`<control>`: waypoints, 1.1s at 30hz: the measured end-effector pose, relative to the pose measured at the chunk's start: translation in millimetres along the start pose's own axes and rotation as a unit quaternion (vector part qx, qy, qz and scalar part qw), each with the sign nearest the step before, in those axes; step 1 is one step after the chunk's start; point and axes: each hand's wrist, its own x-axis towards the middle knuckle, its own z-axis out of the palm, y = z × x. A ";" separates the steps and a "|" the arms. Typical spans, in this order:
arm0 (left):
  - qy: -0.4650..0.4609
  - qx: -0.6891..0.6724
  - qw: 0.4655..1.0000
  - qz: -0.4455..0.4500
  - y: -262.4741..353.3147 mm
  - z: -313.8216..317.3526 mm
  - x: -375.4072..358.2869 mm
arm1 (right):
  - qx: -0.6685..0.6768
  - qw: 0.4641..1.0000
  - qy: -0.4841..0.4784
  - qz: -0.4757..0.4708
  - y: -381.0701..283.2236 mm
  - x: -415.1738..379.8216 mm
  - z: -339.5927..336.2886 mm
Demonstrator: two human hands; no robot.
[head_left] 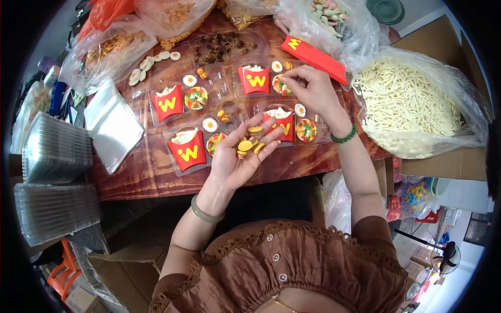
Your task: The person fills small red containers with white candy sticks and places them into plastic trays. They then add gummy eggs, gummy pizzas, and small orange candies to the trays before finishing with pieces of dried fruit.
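My left hand (pixel 235 159) is palm up and cupped, with several small burger-shaped candies (pixel 245 146) lying on the palm and fingers. My right hand (pixel 313 88) hovers over the upper right clear tray, thumb and fingertips pinched together. Whatever sits in that pinch, if anything, is hidden. Just by its fingertips are a pizza-patterned candy (pixel 279 85), a fried-egg candy (pixel 276 67) and a burger candy (pixel 288 65). Red fries boxes (pixel 254 81) with a yellow mark stand in the clear trays. My left hand partly covers the lower right fries box (pixel 282 128).
A bag of pale fries-like candy (pixel 409 101) sits in a carton at the right. Stacked clear trays (pixel 55 151) stand at the left. Flat red boxes (pixel 315 60), loose egg candies (pixel 143 70) and several candy bags (pixel 120 44) lie toward the back.
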 end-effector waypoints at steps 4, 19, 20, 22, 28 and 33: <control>0.013 0.017 1.000 0.016 3.3 0.1 2.1 | 0.114 0.962 -0.230 -0.089 -59.8 -18.8 5.4; 0.065 0.061 0.993 0.075 33.5 -11.1 -23.8 | 0.024 0.950 -0.303 -0.075 -84.6 16.2 54.3; 0.040 0.062 0.995 0.073 37.4 -3.1 -28.5 | 0.074 0.963 -0.250 -0.066 -79.0 27.7 63.8; 0.039 0.055 0.995 0.078 40.7 -4.4 -32.7 | 0.108 0.975 -0.183 -0.060 -68.1 52.7 86.0; 0.037 0.036 0.994 0.095 49.1 -7.5 -46.7 | -0.033 0.985 -0.152 -0.080 -45.4 96.4 137.2; 0.037 0.014 0.992 0.119 58.6 -8.4 -51.0 | -0.161 0.964 -0.122 -0.176 -30.0 95.7 151.7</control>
